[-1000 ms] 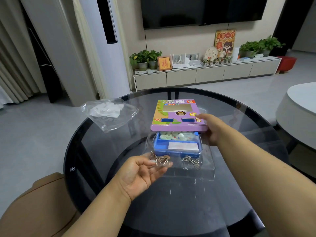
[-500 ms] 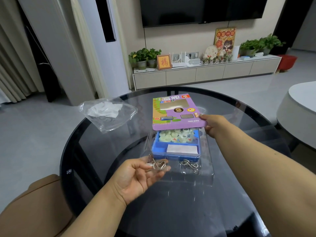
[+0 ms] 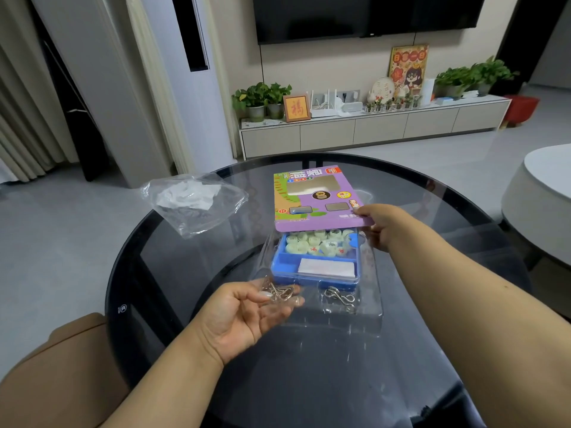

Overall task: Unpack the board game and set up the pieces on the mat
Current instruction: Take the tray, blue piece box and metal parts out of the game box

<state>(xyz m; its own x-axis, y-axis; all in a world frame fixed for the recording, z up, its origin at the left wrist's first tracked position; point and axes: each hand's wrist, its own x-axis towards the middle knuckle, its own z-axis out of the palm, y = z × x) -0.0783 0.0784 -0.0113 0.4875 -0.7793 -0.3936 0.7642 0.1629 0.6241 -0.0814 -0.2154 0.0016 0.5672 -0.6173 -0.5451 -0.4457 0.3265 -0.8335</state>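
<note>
At frame centre, the right hand (image 3: 375, 225) pinches the purple card (image 3: 315, 202); the left hand (image 3: 247, 313) grips the clear tray (image 3: 367, 307). Keep it level, so pieces (image 3: 318, 242) stay in.

Lighting's soft and even, kind of dim indoor daylight, no hard shadows anywhere. The dark glass table (image 3: 173, 304) throws pale reflections and some glare, and so does the clear plastic tray (image 3: 367, 307). Wide-angle lens bends the edges; forearms look stretched. Slightly soft overall.
</note>
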